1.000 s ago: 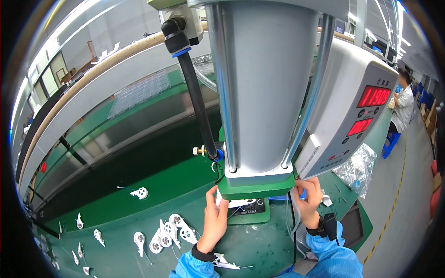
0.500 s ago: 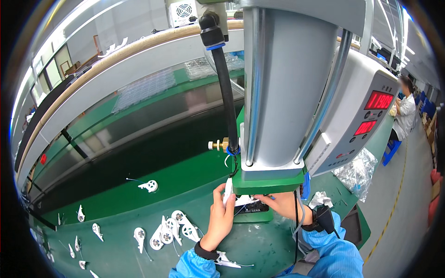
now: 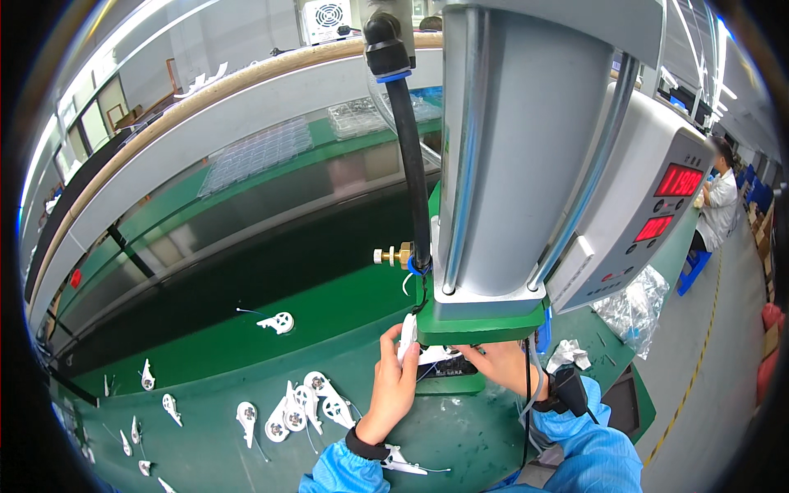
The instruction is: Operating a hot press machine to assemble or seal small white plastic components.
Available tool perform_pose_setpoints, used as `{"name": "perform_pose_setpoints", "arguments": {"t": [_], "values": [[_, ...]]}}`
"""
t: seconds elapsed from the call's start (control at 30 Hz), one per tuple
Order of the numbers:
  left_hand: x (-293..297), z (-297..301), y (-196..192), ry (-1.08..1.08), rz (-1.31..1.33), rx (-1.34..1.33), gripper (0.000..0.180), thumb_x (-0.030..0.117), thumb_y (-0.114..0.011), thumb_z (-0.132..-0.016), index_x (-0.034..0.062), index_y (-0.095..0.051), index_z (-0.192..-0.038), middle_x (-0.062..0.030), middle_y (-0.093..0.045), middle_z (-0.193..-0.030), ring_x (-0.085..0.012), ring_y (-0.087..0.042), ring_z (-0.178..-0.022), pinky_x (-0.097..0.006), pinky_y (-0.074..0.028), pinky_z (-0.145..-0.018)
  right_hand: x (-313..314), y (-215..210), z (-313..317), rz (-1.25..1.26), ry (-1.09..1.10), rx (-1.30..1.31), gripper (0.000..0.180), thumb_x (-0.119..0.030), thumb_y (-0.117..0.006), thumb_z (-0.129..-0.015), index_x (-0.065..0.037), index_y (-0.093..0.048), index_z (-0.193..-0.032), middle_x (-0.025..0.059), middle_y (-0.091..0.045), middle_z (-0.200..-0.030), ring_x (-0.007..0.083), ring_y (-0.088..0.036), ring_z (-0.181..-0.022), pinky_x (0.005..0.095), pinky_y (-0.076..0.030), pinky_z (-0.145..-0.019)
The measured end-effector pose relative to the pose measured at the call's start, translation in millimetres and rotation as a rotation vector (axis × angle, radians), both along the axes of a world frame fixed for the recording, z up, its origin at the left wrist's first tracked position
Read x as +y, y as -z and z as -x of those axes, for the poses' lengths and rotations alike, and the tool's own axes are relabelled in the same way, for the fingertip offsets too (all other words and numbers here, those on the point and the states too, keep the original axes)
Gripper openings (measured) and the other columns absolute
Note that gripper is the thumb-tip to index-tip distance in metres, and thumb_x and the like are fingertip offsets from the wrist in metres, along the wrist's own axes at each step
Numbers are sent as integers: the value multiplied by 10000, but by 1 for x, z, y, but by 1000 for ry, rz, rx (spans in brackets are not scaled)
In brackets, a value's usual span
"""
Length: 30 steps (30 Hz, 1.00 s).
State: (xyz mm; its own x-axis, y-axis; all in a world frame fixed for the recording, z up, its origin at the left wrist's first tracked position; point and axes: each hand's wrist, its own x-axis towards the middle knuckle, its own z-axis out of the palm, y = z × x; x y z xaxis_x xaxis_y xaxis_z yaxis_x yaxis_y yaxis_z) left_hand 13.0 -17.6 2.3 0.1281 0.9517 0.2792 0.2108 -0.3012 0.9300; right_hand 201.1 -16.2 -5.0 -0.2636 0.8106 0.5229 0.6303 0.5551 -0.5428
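Left hand [image 3: 394, 386] pinches a white plastic part [image 3: 408, 335] upright at the press [image 3: 485, 316]; right hand [image 3: 497, 366] reaches beneath, grip hidden. Best seat part squarely, fingers clear.

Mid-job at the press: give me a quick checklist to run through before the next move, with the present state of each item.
1. Left hand grips the white part: ok.
2. Right hand out from under the green press head: not ok, fingers reach beneath it.
3. Part seated on the black fixture: cannot tell, hands hide it.
4. More white parts on the green table by the left hand: ok.
5. Controller box display lit: ok.
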Motion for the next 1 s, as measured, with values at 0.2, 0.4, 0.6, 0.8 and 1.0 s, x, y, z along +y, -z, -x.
{"name": "perform_pose_setpoints", "arguments": {"t": [0.2, 0.4, 0.6, 0.8, 1.0], "values": [[-10, 5, 0, 1, 26, 9, 345, 163, -435, -926, 1, -330, -1212, -176, -615, -892, -229, -609, -799, -301, -456, -708, -13, -16, 2, -14, -81, 17, 255, -51, -644, -726, -47, -606, -979, 137, -569, -938, 351, -522, -877, 411, -408, -791], [-15, 8, 3, 11, 114, -58, 347, 178, -430, -932, 1, -327, -1213, -175, -613, -919, -238, -607, -842, -304, -453, -745, -30, -35, -18, -253, 164, 155, 185, 12, -615, -716, 18, -613, -900, 170, -576, -874, 354, -560, -764, 356, -456, -668], [-22, 11, 1, -10, 149, -141, 345, 178, -425, -934, -4, -328, -1211, -161, -614, -926, -195, -596, -843, -292, -448, -749, -30, -10, -38, -358, 432, 470, 194, 47, -552, -741, 36, -591, -931, 149, -549, -854, 226, -545, -712, 282, -434, -633], [-31, 13, 4, -25, 183, -228, 345, 164, -434, -928, 4, -326, -1214, -127, -610, -909, -157, -574, -806, -281, -448, -728, -24, 37, -61, -192, 691, 278, 190, -69, -521, -801, 38, -554, -955, 155, -539, -767, 268, -496, -672, 340, -410, -643], [-35, 19, 15, 14, 245, -385, 444, 136, -443, -924, 120, -259, -1328, 21, -448, -839, -17, -350, -548, -153, -286, -454, -26, 41, -55, 64, 493, 211, 202, -32, -537, -775, 26, -566, -966, 209, -569, -909, 371, -554, -810, 420, -438, -692]]}}
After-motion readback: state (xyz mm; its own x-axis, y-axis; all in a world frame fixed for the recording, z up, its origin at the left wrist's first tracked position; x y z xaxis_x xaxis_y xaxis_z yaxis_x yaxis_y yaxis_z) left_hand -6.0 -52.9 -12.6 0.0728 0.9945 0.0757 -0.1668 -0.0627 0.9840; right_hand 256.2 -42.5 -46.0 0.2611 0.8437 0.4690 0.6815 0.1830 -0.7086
